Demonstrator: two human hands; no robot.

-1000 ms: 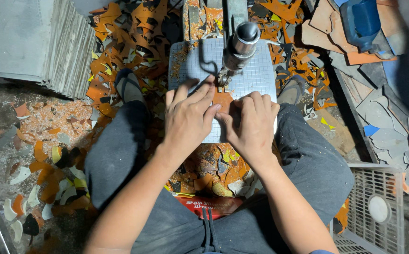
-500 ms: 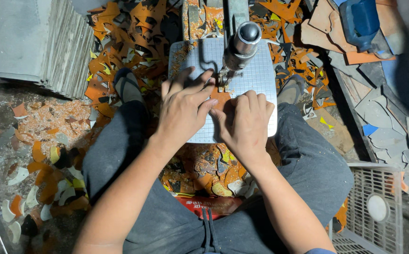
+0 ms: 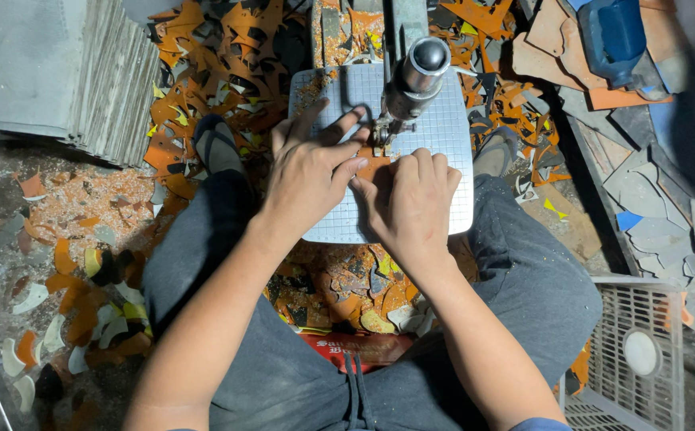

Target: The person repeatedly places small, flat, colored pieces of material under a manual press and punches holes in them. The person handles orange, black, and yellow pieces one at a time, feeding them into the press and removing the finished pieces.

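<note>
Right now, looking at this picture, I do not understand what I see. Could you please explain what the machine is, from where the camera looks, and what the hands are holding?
The camera sits on the person's head and looks straight down at their lap. The person sits with knees apart in grey trousers. Between the knees stands a small cutting machine: a pale gridded work plate with a metal head above it. It appears to be a small saw, though the blade itself is too small to see. The left hand and the right hand lie flat on the plate and together press a small orange piece close to the metal head. Orange and grey offcuts cover the floor. A stack of grey sheets lies at upper left, a white plastic crate at lower right.
</note>
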